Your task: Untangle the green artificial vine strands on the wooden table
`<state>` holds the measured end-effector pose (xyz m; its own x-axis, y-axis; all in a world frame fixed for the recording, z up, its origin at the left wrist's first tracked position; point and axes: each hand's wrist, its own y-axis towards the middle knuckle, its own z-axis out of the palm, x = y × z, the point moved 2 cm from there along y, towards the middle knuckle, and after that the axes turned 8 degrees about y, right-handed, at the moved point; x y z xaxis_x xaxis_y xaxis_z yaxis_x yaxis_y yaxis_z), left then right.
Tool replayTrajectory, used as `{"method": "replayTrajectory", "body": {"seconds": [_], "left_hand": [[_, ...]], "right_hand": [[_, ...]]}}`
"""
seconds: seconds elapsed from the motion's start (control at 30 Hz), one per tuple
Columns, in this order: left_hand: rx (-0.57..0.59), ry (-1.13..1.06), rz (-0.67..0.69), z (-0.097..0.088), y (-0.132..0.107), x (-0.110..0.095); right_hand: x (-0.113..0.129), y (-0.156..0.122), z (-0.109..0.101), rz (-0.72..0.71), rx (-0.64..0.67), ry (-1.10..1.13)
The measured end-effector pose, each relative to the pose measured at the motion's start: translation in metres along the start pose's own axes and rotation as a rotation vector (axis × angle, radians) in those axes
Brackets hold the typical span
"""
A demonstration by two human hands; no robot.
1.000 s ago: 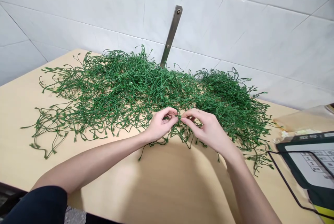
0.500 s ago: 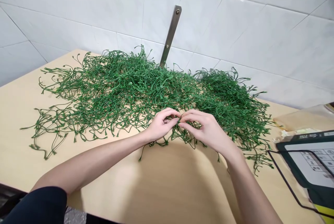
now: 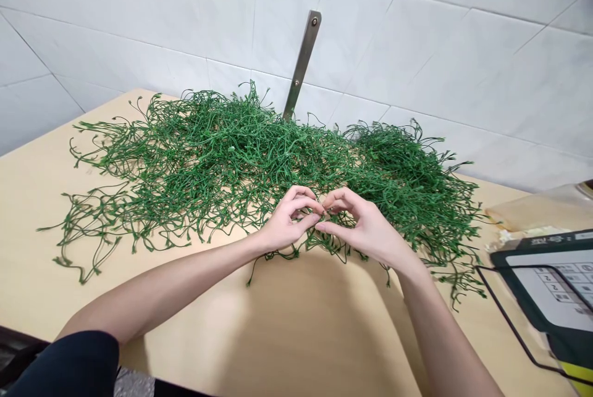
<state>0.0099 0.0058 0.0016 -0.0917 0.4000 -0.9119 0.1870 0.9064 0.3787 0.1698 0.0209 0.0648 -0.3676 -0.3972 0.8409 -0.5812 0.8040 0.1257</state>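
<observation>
A wide, tangled heap of thin green plastic-looking stems (image 3: 273, 144) with small tufted tips spreads across the table. At its front edge my left hand (image 3: 290, 218) and my right hand (image 3: 359, 221) meet fingertip to fingertip. Thumb and fingers of each are pinched closed over a thin green stem, most of it covered by the fingertips. Other loose stems lie just below and behind both hands.
The light wooden table (image 3: 287, 335) runs up to a white tiled wall (image 3: 139, 8). A metal bar (image 3: 302, 66) rises behind the heap. At right lie a dark printed package (image 3: 546, 286), a thin black wire frame (image 3: 504, 326) and a clear plastic bag (image 3: 546, 205).
The upper fingers of both hands have lifted and bent slightly, while the fingertips stay together in the same spot. The green heap looks the same.
</observation>
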Motion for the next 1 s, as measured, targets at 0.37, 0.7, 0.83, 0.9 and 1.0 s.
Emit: {"method": "replayTrajectory", "body": {"seconds": [0.37, 0.7, 0.83, 0.9, 1.0], "left_hand": [[0.058, 0.007, 0.024, 0.0004, -0.0001, 0.0017], [0.120, -0.065, -0.003, 0.0004, -0.0002, 0.0016], [0.137, -0.098, -0.011, 0.0010, 0.0005, 0.0024], [0.143, -0.114, -0.017, 0.0011, 0.0006, 0.0029], [0.142, -0.114, -0.029, 0.0010, 0.0006, 0.0042]], "right_hand": [[-0.0031, 0.0011, 0.0013, 0.016, -0.015, 0.126], [-0.0019, 0.0027, 0.0027, 0.020, -0.020, 0.126], [-0.0011, 0.0025, 0.0026, 0.017, -0.050, 0.103], [-0.0009, 0.0022, 0.0024, 0.019, -0.059, 0.088], [-0.0011, 0.0018, 0.0013, 0.025, -0.080, 0.049]]}}
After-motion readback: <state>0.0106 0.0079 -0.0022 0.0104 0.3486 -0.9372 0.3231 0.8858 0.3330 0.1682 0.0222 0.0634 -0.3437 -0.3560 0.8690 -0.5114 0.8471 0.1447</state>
